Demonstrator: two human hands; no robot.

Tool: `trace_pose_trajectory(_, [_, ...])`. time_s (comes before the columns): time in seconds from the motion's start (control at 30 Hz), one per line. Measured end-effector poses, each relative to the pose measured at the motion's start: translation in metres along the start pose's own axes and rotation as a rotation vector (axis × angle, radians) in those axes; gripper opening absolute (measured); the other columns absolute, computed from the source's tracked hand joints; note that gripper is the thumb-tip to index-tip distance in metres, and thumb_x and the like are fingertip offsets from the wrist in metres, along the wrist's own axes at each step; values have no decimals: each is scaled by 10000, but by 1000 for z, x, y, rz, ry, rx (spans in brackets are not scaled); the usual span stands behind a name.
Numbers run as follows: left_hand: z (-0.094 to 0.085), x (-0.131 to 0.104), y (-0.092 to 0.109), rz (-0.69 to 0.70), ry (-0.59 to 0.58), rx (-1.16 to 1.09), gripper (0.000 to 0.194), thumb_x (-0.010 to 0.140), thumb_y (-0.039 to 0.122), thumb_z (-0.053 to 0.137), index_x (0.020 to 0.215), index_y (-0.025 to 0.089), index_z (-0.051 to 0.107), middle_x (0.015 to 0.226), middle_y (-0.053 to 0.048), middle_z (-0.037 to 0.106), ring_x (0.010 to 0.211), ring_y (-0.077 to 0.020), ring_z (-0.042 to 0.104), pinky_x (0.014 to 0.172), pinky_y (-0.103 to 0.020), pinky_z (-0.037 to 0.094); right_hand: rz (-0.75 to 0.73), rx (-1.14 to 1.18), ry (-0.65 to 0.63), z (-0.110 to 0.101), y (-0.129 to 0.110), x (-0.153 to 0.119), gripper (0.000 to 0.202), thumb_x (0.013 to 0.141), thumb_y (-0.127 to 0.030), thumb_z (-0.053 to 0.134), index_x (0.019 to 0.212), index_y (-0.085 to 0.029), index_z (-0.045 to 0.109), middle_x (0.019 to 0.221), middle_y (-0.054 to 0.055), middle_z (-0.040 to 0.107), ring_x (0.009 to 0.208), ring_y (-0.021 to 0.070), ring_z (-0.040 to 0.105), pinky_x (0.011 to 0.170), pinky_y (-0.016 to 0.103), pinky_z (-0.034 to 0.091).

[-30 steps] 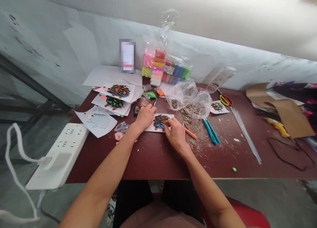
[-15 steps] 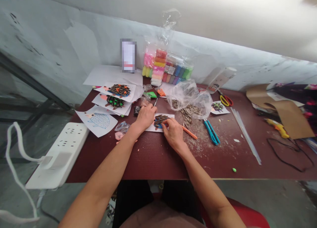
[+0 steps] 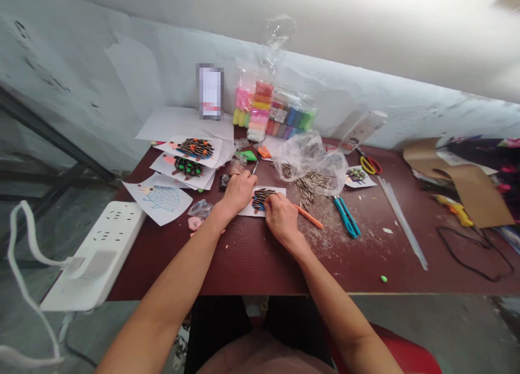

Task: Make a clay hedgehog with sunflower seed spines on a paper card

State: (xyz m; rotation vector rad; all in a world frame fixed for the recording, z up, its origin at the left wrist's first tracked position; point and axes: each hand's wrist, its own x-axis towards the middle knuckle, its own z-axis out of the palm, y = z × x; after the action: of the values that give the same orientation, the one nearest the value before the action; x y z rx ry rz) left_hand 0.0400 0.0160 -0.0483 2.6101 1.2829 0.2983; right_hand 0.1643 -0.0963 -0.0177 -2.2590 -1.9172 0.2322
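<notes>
A small white paper card (image 3: 246, 211) lies on the table in front of me, with a hedgehog figure (image 3: 263, 196) whose back is covered in striped sunflower seeds over blue. My left hand (image 3: 240, 192) is at the card's left edge, fingers bent down and pressed together on it. At the lower right of the hedgehog, my right hand (image 3: 283, 216) has thumb and fingers pinched; whatever is between them is too small or hidden. Loose sunflower seeds (image 3: 312, 185) spill from a clear plastic bag (image 3: 303, 152) just beyond. An orange pen-like tool (image 3: 311, 217) lies beside my right hand.
Finished-looking hedgehog pictures (image 3: 190, 168) and a blue hedgehog drawing (image 3: 164, 198) lie left, by a power strip (image 3: 109, 244). Coloured clay packs (image 3: 276, 114) stand behind. Rightward are a teal cutter (image 3: 347, 217), scissors (image 3: 370, 164), clear sticks (image 3: 402, 222) and a yellow glue gun (image 3: 455, 209).
My right hand has shifted slightly left and curled tighter, its fingertips now pressed in at the hedgehog's lower right. My left hand and the card have stayed in place.
</notes>
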Motion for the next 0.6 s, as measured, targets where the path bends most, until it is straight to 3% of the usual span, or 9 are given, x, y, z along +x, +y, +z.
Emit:
trace_pose_trajectory(0.37, [0, 0, 0, -3, -8, 2, 279, 994, 151, 449, 1072, 170, 717, 1127, -118, 675, 1013, -257, 653, 904, -383, 463, -7, 21, 1, -4, -1, 2, 192, 1013, -223, 537, 1021, -188, 726, 1061, 86, 734, 927, 194, 663, 730, 270, 404])
trace_pose_trajectory(0.5, [0, 0, 0, -3, -12, 0, 273, 993, 149, 451, 1066, 172, 714, 1129, -118, 675, 1024, -261, 656, 913, -386, 460, -12, 99, 81, -9, 17, 1, 151, 963, -216, 595, 1008, -201, 739, 1014, 76, 734, 912, 205, 665, 735, 280, 422])
trace_pose_trajectory(0.6, [0, 0, 0, -1, -6, 6, 272, 988, 143, 454, 1060, 171, 715, 1116, -123, 672, 1011, -265, 656, 908, -394, 461, 95, 77, 154, -21, 38, 5, 196, 966, -228, 563, 959, -206, 758, 996, 84, 733, 875, 204, 662, 732, 288, 425])
